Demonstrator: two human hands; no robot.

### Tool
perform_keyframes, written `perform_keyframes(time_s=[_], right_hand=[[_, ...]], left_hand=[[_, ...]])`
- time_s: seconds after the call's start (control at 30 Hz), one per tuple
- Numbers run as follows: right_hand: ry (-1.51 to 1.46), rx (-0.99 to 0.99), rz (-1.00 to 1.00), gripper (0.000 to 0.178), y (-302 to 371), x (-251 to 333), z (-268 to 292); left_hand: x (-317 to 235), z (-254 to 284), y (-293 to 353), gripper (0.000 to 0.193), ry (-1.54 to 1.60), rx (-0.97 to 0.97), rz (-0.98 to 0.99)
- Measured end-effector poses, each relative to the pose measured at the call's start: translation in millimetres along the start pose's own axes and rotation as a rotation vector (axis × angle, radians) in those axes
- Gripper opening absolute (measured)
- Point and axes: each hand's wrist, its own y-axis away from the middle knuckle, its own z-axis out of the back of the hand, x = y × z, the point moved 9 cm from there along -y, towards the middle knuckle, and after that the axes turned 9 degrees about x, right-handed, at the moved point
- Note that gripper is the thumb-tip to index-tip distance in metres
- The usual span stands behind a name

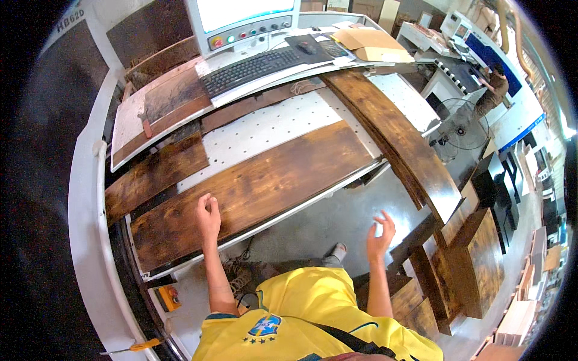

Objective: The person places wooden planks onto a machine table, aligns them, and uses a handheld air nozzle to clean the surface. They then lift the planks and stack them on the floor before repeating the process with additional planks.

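My left hand is over the near edge of a long brown wood-grain board; I cannot tell whether it touches. Its fingers are loosely curled, with a gap at the thumb and nothing held. My right hand hangs in the air over the grey floor, right of that board, empty with fingers apart. The board lies on a white perforated machine table. Behind its left end lies a shorter brown board. On the right, a stack of long brown boards runs from the console out past the table.
A console with a monitor, a black keyboard and a cardboard sheet stands at the back. Brown panels are stacked at right. A floor fan and a co-worker are farther off. A white machine frame borders the left.
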Motion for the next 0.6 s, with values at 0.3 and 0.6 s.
perform_keyframes(time_s=[0.3, 0.6], right_hand=[[0.338, 0.059, -0.073, 0.044, -177, -259, 126], [0.039, 0.553, -0.328, 0.072, -287, -409, 100]], left_hand=[[-218, -312, 144, 0.040, 0.378, 0.769, -0.018], [-327, -582, 221, 0.082, 0.295, 1.085, 0.303]])
